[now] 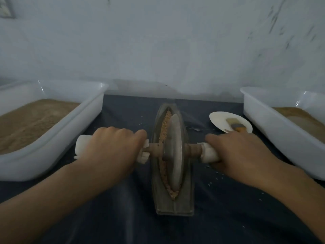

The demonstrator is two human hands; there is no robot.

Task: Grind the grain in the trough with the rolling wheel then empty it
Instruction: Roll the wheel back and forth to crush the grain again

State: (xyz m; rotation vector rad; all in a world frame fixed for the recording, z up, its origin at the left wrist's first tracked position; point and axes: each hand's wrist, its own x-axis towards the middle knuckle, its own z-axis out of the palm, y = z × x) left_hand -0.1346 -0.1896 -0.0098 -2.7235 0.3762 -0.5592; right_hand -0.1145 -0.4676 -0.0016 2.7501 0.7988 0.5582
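A boat-shaped metal trough (173, 206) stands lengthwise in the middle of the dark table. Tan grain (165, 120) lies along its groove. A grey rolling wheel (174, 150) sits upright in the groove on a brown axle with white-wrapped handles. My left hand (112, 147) grips the left handle (81, 143). My right hand (235, 152) grips the right handle (209, 154). The wheel hides part of the grain.
A white tub (70, 131) with brown meal stands at the left, another white tub (274, 131) with brown meal at the right. A white plate (221, 120) with a small brush (236, 126) lies behind my right hand. Spilled grains dot the dark cloth. A wall rises behind.
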